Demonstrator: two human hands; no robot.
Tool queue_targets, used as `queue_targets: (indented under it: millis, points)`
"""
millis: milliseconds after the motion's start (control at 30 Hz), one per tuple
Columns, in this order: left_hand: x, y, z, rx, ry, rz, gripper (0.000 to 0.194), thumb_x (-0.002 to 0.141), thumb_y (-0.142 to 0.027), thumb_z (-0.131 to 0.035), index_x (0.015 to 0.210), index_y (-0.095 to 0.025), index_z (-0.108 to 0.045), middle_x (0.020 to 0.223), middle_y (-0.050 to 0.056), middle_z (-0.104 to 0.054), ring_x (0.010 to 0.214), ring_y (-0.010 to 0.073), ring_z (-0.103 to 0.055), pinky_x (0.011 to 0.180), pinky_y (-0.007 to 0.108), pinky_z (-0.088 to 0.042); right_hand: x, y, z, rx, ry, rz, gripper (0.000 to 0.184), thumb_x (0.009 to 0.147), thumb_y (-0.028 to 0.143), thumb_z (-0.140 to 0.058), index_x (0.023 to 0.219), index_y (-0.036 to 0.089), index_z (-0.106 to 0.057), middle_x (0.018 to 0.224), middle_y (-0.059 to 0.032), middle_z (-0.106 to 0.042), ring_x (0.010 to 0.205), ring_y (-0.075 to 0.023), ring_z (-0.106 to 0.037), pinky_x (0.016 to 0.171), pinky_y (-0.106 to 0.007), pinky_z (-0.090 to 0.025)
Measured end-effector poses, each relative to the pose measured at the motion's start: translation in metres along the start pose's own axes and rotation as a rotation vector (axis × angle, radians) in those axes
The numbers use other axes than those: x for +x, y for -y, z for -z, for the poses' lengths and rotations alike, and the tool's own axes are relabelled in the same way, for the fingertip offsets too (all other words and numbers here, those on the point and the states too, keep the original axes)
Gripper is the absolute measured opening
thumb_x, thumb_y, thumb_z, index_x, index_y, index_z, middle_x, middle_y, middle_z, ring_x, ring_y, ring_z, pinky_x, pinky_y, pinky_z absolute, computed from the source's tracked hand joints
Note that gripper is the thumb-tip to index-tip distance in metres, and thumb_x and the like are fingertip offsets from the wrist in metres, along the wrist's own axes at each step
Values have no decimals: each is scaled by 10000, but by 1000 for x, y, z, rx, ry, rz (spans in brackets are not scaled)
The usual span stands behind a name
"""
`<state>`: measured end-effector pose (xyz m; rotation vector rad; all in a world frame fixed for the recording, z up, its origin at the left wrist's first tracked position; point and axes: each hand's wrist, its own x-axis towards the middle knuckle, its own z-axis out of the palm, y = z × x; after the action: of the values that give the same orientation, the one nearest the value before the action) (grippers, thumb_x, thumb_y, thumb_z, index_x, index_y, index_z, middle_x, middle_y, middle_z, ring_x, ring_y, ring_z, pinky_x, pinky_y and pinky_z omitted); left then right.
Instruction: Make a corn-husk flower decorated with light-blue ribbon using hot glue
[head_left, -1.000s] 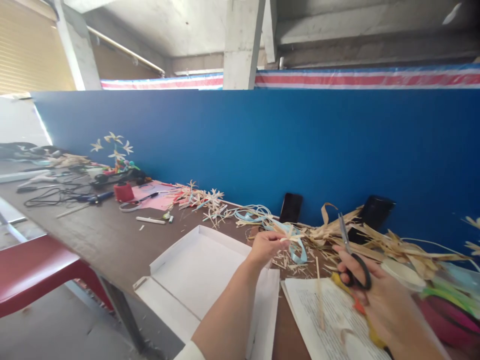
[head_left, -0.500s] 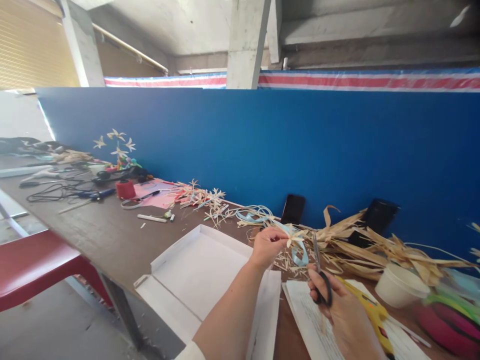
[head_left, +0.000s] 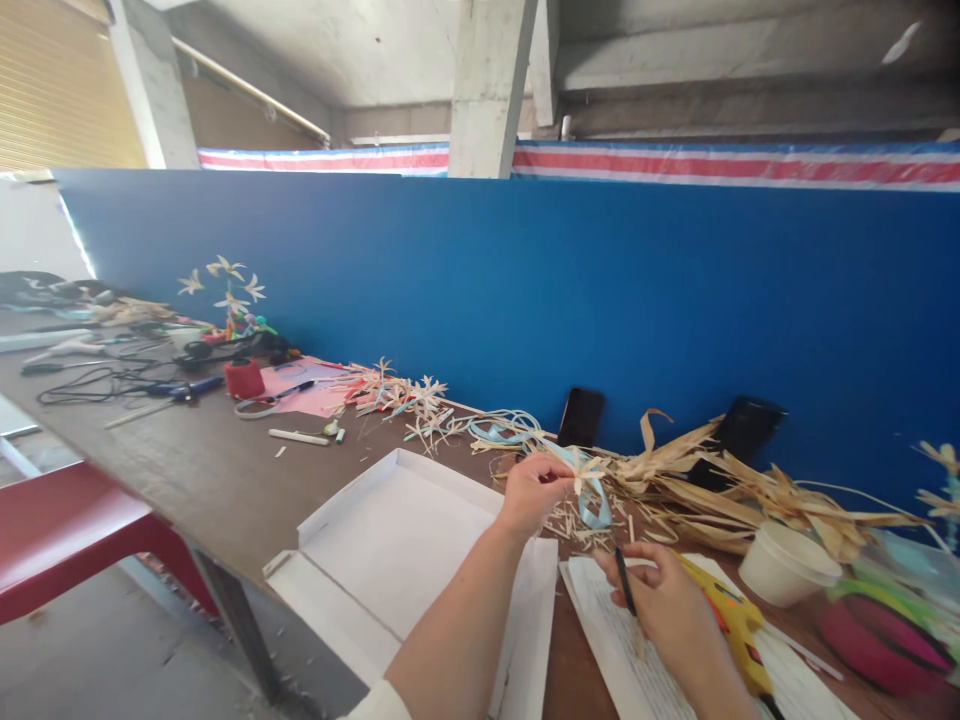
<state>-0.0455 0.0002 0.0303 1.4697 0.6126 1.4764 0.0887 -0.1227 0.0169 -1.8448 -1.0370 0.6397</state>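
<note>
My left hand [head_left: 536,490] pinches a pale husk flower [head_left: 589,473] between thumb and fingertips. A light blue ribbon [head_left: 596,508] loops just below the flower. My right hand [head_left: 667,595] is lower and to the right, over printed paper sheets [head_left: 600,620], with its fingers closed round scissors. Of the scissors [head_left: 625,582] I see mainly the black handle, nearly edge-on; the blades are hard to make out. Under the flower lie many small cut straw bits [head_left: 574,525].
A white box lid [head_left: 405,520] lies left of my arms. Right of it are a yellow glue gun [head_left: 724,610], a white cup [head_left: 787,565] and dry husks [head_left: 675,455]. A phone [head_left: 581,417] leans on the blue partition [head_left: 480,280]. More husk flowers [head_left: 427,400] lie further left.
My right hand has turned the scissors, so the blades no longer point up beside the flower. The left hand still holds the flower in nearly the same place. The view has shifted slightly.
</note>
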Motion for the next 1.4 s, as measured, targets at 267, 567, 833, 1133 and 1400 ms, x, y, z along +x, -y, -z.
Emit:
queue_targets:
  millis: [267,567,833,1133,1400]
  points:
    - [0,3,-1,-6,-11,34,54,592,-164,-708,626,-149,-669,705,10,-590,655,105,-530,647,219,-426,-4,15,-1,382,-57,14,486,643,488,-693,1049,235,-607,679,28,-620,612,-127,-548,465,-199,-359]
    - [0,3,-2,-10,4,59,55,595,-171,-699,635,-146,-670,713,11,-597,662,109,-541,641,221,-425,-7,16,-10,443,-52,7,506,614,472,-715,1044,223,-620,663,35,-603,589,-112,-542,434,-174,-354]
    - [0,1,-2,41,-32,15,26,601,-134,-679,607,-153,-662,688,1,-599,654,105,-542,634,217,-417,-6,11,-19,391,6,11,475,628,432,-703,1034,213,-587,675,18,-617,595,-139,-567,402,-195,-332]
    - [4,-5,6,125,-248,35,28,645,-183,-654,658,-161,-665,713,-3,-602,659,105,-538,652,226,-418,10,16,-6,-288,-97,103,259,601,392,-649,578,241,-440,489,10,-598,461,-174,-558,413,-253,-349]
    - [6,1,8,142,-298,59,70,663,-218,-647,702,-165,-671,745,5,-613,672,110,-551,670,232,-431,27,33,-15,-385,90,86,283,566,383,-667,515,235,-431,481,18,-574,469,-162,-561,396,-233,-385]
